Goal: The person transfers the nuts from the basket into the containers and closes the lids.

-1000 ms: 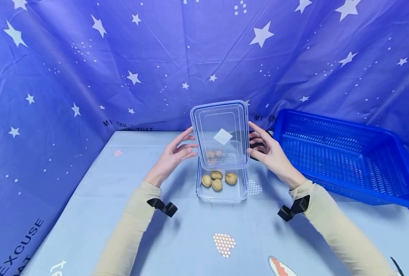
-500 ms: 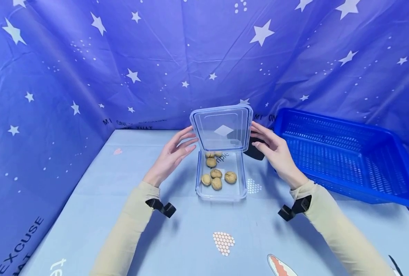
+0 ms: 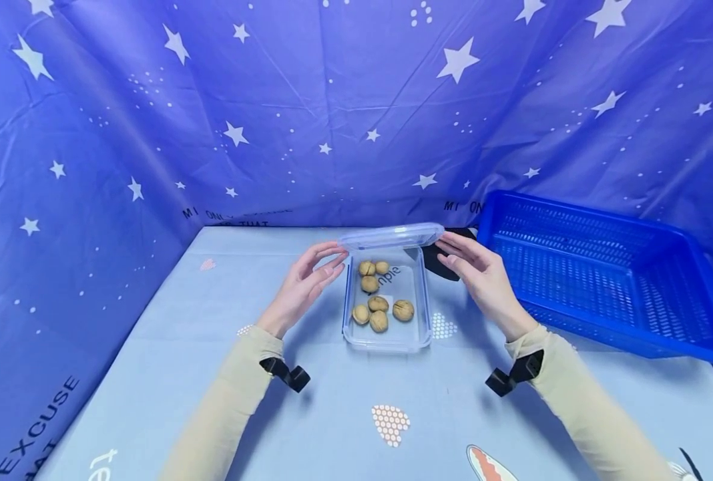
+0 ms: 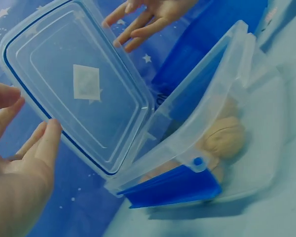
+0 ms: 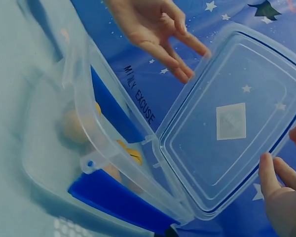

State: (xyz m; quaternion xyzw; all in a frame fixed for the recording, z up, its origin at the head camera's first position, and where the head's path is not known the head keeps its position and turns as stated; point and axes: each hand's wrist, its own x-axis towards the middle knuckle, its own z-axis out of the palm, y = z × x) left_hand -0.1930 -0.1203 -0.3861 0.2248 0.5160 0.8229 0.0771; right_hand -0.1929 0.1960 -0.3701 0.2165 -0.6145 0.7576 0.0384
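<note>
A clear plastic food container (image 3: 386,347) with blue-edged sides stands on the table, several walnuts (image 3: 402,310) inside. Its clear lid (image 3: 392,236) leans back at the far rim, seen nearly edge-on from the head. The wrist views show the lid's broad face, with a white square label (image 4: 86,82). My left hand (image 3: 302,284) is at the lid's left edge, its fingertips touching the side, fingers spread and loosely bent. At the opposite edge my right hand (image 3: 481,275) has its extended fingertips against the lid's corner. Neither hand wraps round it.
A blue perforated basket (image 3: 591,332) stands to the right. Behind the container's right side lies a flat black shape (image 3: 443,264). A star-printed blue curtain (image 3: 356,93) rises at the table's far edge.
The lid has swung backward and down, from standing over the container to leaning away behind it, uncovering the walnuts from above. Both hands have stayed at its sides, their fingertips lowering with it.
</note>
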